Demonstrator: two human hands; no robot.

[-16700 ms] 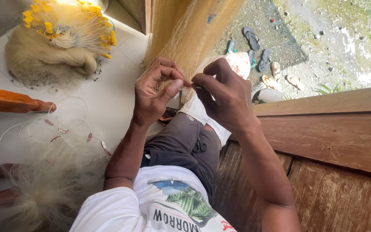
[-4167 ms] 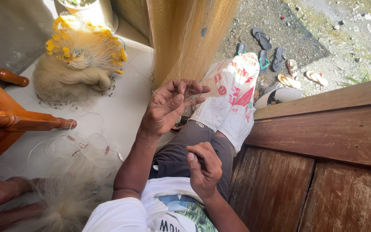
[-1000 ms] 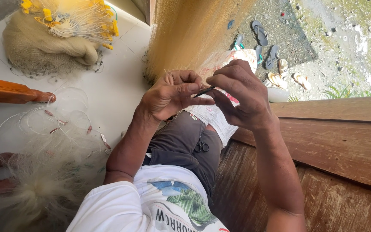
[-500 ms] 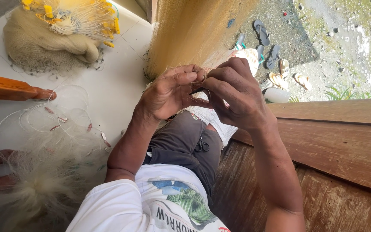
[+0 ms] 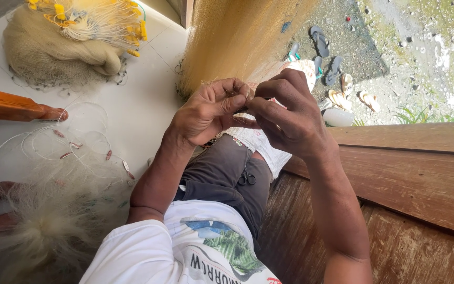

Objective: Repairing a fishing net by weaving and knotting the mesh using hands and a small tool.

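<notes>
My left hand [image 5: 208,110] and my right hand [image 5: 290,110] meet in front of me, fingertips touching. Both pinch strands at the lower edge of a fine tan fishing net [image 5: 237,37] that hangs down from above. A thin dark tool [image 5: 242,109] shows just between the fingertips, held by my right hand; most of it is hidden. Below the hands lie my lap in grey trousers [image 5: 222,173] and a patterned white cloth [image 5: 261,144].
A heap of net with yellow floats [image 5: 64,37] lies on the white floor [image 5: 143,105]. Loose clear line with small weights [image 5: 80,150] and a pale fuzzy net pile [image 5: 48,226] lie left. A wooden chair leg [image 5: 22,108], wooden boards [image 5: 421,173], sandals [image 5: 327,52] outside.
About four seconds ago my right hand was down at my lap; it has risen to meet the left. Over the last second the fingertips closed together, hiding most of the dark tool.
</notes>
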